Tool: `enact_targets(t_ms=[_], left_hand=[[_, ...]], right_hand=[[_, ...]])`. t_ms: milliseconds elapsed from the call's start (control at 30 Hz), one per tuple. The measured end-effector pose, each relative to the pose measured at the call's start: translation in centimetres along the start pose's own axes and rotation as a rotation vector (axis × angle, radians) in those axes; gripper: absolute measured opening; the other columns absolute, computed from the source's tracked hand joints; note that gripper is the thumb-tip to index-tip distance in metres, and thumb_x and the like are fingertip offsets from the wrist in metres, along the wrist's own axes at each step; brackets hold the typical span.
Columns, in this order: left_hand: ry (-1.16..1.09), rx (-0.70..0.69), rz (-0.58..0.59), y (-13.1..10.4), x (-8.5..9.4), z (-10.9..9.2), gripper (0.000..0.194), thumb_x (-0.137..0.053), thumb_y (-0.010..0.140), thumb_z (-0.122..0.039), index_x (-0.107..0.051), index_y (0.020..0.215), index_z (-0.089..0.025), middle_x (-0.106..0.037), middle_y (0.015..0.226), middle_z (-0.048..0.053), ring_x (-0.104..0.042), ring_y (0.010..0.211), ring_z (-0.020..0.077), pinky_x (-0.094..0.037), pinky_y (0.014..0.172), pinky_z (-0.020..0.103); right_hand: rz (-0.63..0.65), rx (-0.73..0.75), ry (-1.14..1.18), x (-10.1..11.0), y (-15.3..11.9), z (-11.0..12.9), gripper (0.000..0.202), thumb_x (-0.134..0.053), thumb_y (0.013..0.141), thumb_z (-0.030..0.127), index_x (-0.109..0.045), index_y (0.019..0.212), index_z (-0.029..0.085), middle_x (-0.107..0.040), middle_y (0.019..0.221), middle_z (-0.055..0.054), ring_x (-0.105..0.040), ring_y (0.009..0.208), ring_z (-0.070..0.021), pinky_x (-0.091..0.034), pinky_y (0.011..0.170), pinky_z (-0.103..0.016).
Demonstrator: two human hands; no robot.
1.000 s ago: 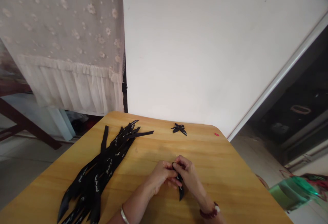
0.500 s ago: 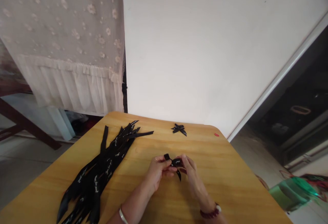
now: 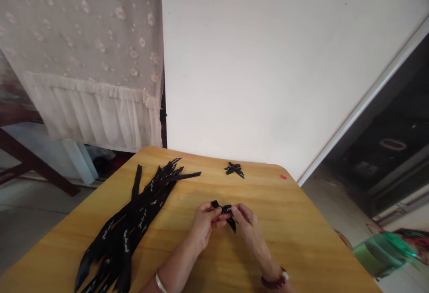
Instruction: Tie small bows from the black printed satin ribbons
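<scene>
A short black ribbon (image 3: 226,209) with white lettering is held between my hands, looped and gathered like a bow. My left hand (image 3: 206,221) pinches its middle and left side between thumb and fingers. With thumb and fingertips, my right hand (image 3: 246,219) grips the loop on the right. One pointed tail hangs below the fingers; another end sticks up at the left. Beyond the hands lies a tied black bow (image 3: 234,168). On the left of the table a heap of loose black ribbons (image 3: 140,212), printed in white, is spread lengthwise.
The wooden table (image 3: 284,239) meets a white wall panel (image 3: 251,69) at its far edge. A small red piece (image 3: 283,177) lies near the far right corner. Beside the table at right stands a green translucent container (image 3: 382,253). A lace curtain (image 3: 100,60) hangs at left.
My right fingers have shifted slightly left and closed on the right loop. The ribbon's left end has tilted further left, and its loop looks tighter and smaller.
</scene>
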State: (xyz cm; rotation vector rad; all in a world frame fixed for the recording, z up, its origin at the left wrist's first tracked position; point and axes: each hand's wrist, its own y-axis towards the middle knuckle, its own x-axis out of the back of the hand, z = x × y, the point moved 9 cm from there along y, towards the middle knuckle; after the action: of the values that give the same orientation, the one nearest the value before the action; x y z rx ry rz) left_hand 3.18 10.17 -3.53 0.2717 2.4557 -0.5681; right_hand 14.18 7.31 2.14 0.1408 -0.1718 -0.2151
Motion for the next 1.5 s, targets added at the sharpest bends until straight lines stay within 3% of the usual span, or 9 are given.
enact_targets(t_ms=[100,367,600,700,800,900,1100,1500], left_hand=[[-0.009,-0.002,0.019,0.0,-0.2,0.0,0.013,-0.064,0.058,-0.009,-0.055,0.067,-0.01,-0.067,0.071,0.009,-0.064,0.065,0.0197,-0.049,0.051,0.021],[0.054,-0.012,0.055,-0.1,-0.5,-0.1,0.014,-0.063,0.06,-0.014,-0.057,0.072,-0.01,-0.067,0.068,0.009,-0.064,0.06,0.018,-0.048,0.05,0.021],[0.073,-0.007,0.112,-0.1,-1.0,0.0,0.014,-0.065,0.058,-0.015,-0.058,0.069,-0.009,-0.067,0.069,0.009,-0.064,0.062,0.0186,-0.048,0.051,0.021],[0.078,-0.01,0.128,-0.1,-1.0,0.0,0.014,-0.065,0.058,-0.016,-0.058,0.069,-0.009,-0.067,0.069,0.01,-0.064,0.064,0.0188,-0.048,0.052,0.021],[0.127,-0.014,0.154,-0.3,-1.2,-0.1,0.017,-0.064,0.059,-0.019,-0.06,0.072,-0.009,-0.067,0.07,0.01,-0.063,0.064,0.0183,-0.047,0.051,0.021],[0.222,0.016,0.204,-0.8,-1.7,0.3,0.022,-0.064,0.058,-0.021,-0.062,0.076,-0.008,-0.067,0.07,0.01,-0.063,0.062,0.0185,-0.047,0.051,0.022],[0.383,0.043,0.287,-1.5,-2.9,1.1,0.025,-0.06,0.06,-0.025,-0.065,0.079,-0.01,-0.067,0.072,0.01,-0.063,0.06,0.0181,-0.046,0.049,0.023],[0.398,0.089,0.298,-1.8,-3.0,1.4,0.022,-0.056,0.058,-0.016,-0.066,0.076,-0.01,-0.067,0.064,0.008,-0.062,0.055,0.0172,-0.045,0.046,0.022]], right_hand=[[-0.007,0.004,-0.012,0.0,0.1,-0.2,0.03,-0.05,0.072,0.043,-0.048,0.057,0.017,-0.044,0.052,0.004,-0.041,0.052,-0.0107,-0.032,0.048,-0.02],[0.0,0.0,-0.035,0.1,0.0,0.2,0.03,-0.047,0.073,0.042,-0.044,0.055,0.017,-0.041,0.052,0.004,-0.038,0.051,-0.0102,-0.03,0.047,-0.02],[-0.004,-0.007,-0.044,0.1,0.1,-0.7,0.023,-0.053,0.069,0.031,-0.043,0.053,0.018,-0.038,0.048,0.006,-0.037,0.047,-0.0093,-0.029,0.043,-0.019],[0.003,-0.014,-0.01,0.1,0.0,-0.9,0.016,-0.054,0.069,0.029,-0.048,0.059,0.017,-0.046,0.052,0.004,-0.044,0.051,-0.0109,-0.034,0.047,-0.02],[0.019,-0.011,0.052,0.1,-0.1,-0.4,0.013,-0.054,0.07,0.029,-0.053,0.074,0.017,-0.057,0.071,-0.002,-0.053,0.068,-0.0157,-0.041,0.06,-0.024],[0.041,0.001,0.055,-0.1,-0.3,0.3,0.013,-0.053,0.07,0.029,-0.055,0.075,0.016,-0.059,0.077,-0.005,-0.054,0.076,-0.0181,-0.043,0.065,-0.026],[0.08,0.004,-0.024,-0.8,-0.4,0.5,0.01,-0.055,0.067,0.026,-0.054,0.066,0.016,-0.057,0.065,-0.002,-0.055,0.067,-0.0162,-0.043,0.056,-0.023],[0.109,0.032,-0.076,-1.2,-0.4,0.2,0.009,-0.053,0.068,0.021,-0.053,0.059,0.017,-0.051,0.057,0.003,-0.049,0.055,-0.0115,-0.039,0.05,-0.019]])
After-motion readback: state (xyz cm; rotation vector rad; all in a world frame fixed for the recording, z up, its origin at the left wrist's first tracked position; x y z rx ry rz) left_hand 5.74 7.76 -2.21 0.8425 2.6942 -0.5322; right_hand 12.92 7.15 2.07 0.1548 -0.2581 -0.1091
